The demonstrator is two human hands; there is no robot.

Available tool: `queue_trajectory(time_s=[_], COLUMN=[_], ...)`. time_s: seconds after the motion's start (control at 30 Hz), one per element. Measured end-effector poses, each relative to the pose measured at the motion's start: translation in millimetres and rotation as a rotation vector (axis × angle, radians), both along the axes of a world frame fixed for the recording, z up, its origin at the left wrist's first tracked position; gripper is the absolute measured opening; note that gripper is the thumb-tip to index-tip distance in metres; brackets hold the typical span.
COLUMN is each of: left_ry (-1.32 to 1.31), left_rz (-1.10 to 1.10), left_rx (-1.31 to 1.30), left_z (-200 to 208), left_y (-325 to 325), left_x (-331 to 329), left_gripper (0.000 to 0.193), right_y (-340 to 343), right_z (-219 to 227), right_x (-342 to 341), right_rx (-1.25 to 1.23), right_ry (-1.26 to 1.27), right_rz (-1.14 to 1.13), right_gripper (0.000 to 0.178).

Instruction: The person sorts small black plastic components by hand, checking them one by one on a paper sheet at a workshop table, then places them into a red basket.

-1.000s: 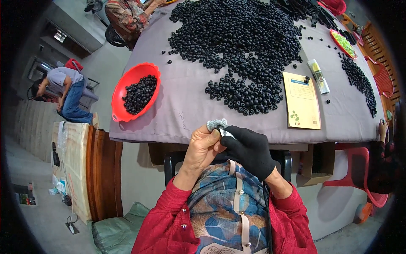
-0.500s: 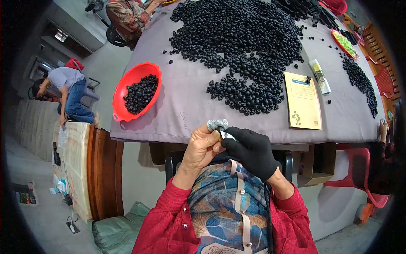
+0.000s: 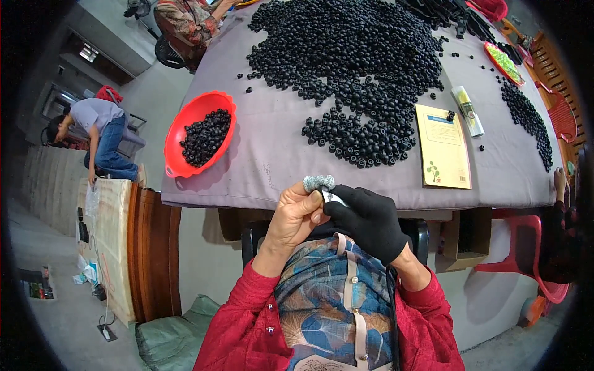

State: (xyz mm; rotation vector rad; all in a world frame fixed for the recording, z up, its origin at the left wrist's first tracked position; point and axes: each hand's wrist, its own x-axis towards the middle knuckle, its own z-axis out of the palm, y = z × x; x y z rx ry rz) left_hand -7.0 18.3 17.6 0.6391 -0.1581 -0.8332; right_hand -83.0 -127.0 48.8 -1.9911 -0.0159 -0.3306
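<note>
My bare left hand [image 3: 296, 215] and my right hand [image 3: 369, 221], in a black glove, meet just in front of the table edge. The left thumb and fingers are pinched together, against the gloved fingertips. A speckled grey fabric piece [image 3: 318, 182] sits at the left fingertips, seemingly wrapped round a finger. Between the hands shows a small white piece [image 3: 333, 198] with dark marks. The gloved fingers are closed at it; whatever else lies in the pinch is hidden. Beyond, many small black ring-like parts [image 3: 365, 133] lie heaped on the grey tablecloth [image 3: 272, 161].
A red bowl [image 3: 176, 139] of black parts stands at left; a yellow booklet [image 3: 444, 157] and a white tube-shaped pack [image 3: 468, 111] lie at right. One co-worker [image 3: 185, 28] sits at the far left; another person [image 3: 102, 133] bends over a covered cabinet [image 3: 108, 229].
My hands keep almost the same pinch and place. At the right edge, another person's hand has shifted slightly.
</note>
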Motion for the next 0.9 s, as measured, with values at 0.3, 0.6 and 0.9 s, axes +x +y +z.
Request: queue_trajectory(time_s=[0.3, 0.6, 0.9], left_ry=[0.018, -0.004, 0.006], left_rz=[0.0, 0.017, -0.002], left_rx=[-0.002, 0.038, 0.008], left_z=[3.5, 3.3, 2.9], left_y=[-1.8, -1.1, -0.8], left_x=[-2.6, -2.4, -1.1], left_gripper=[0.018, 0.02, 0.02], right_y=[1.1, 0.7, 1.1], right_z=[-0.6, 4.5, 2.1], right_x=[-1.3, -3.0, -2.0], right_rx=[0.078, -0.016, -0.034], right_ry=[-0.024, -0.036, -0.068], right_rz=[-0.022, -0.041, -0.059], right_gripper=[0.025, 0.026, 0.026])
